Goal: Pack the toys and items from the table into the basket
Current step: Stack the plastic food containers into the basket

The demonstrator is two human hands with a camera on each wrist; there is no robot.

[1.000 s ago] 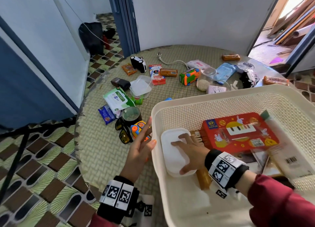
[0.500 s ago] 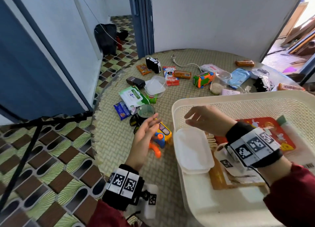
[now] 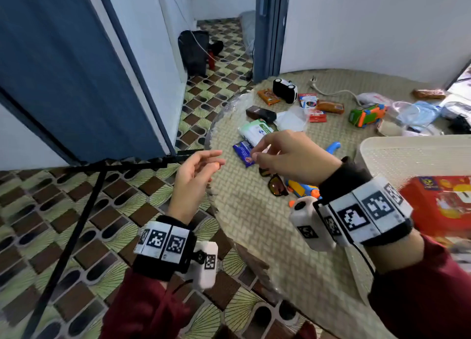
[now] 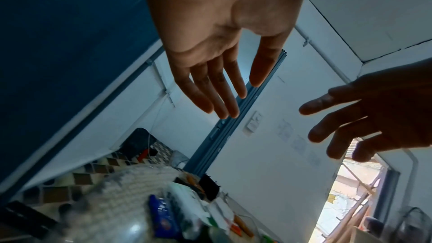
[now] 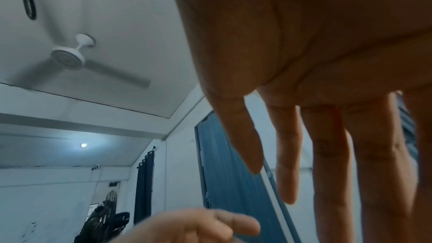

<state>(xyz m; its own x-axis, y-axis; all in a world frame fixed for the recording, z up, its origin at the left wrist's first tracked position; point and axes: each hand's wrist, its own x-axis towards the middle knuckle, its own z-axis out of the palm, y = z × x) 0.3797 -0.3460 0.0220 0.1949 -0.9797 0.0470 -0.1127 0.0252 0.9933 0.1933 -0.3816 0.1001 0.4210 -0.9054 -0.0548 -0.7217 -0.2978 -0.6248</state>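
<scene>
Hands occupied the nearest zone, both raised above the near edge of the round table point(image 3: 244, 226) and both empty. The left hand point(image 3: 193, 175) was held palm-up over the table rim, fingers straight and relaxed, gripping nothing; the left wrist view confirmed this. The right hand point(image 3: 288, 157) hovered just beside it, slightly farther in, fingers loosely bent downward and apart, holding nothing.

Directly beneath and beyond the right hand's fingertips lay the blue snack packet point(image 3: 243, 155), its long axis running from far-left to near-right. Touching its far end was the green-and-white wipes pack point(image 3: 254, 132). Nearer, partly hidden under the right wrist, lay the sunglasses point(image 3: 276, 185) and a blue-and-orange toy point(image 3: 303, 189).

The basket point(image 3: 407, 155) stood to the right, well apart from the left hand, with a red toy box point(image 3: 438, 206) already inside.

Judgement: the right hand was nearer both the packet and the basket, so it appeared better placed for the next pick. The reach would run forward and down, fingers closing across the packet's short side.

Farther out, many items were not yet packed: a black-and-white toy car point(image 3: 285, 90), an orange-and-green toy truck point(image 3: 367, 114) and several wrapped snacks.
</scene>
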